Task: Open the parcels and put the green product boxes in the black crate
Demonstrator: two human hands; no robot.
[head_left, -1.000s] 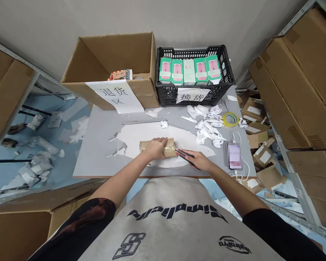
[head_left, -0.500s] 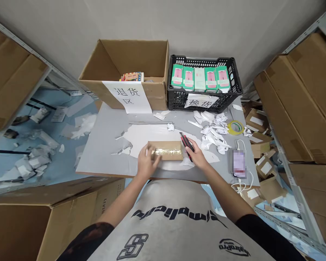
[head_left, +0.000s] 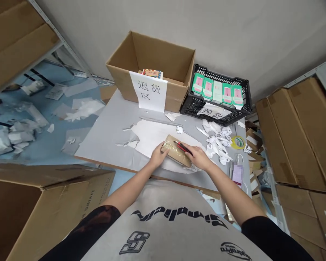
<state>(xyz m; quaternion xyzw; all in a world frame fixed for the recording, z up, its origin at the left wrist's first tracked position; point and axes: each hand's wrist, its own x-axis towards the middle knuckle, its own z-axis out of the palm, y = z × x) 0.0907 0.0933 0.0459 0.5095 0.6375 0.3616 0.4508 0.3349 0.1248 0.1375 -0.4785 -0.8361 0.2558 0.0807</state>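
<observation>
A small brown cardboard box (head_left: pixel 176 152), with shiny tape along it, lies slanted at the front of the table, one end tipped up. My left hand (head_left: pixel 159 155) grips its left end, thumb on the near side. Closed around a red and black utility knife (head_left: pixel 182 146), my right hand (head_left: pixel 198 156) is over the box's right part. The knife's tip is over the taped top; whether the blade touches the tape I cannot tell. Under the box is a torn white patch (head_left: pixel 152 134) on the grey tabletop.
Behind stand a large open carton (head_left: pixel 119 79) with a paper sign and a black crate (head_left: pixel 188 103) of green-and-pink boxes. Crumpled paper (head_left: pixel 216 139), a yellow tape roll (head_left: pixel 238 142) and a phone (head_left: pixel 237 172) with a white cable lie at right. Shelves with cartons flank the table.
The box has been turned askew, and its left end lifted by my left hand. My right hand has brought the utility knife from beside the box to over its top. The view has tilted.
</observation>
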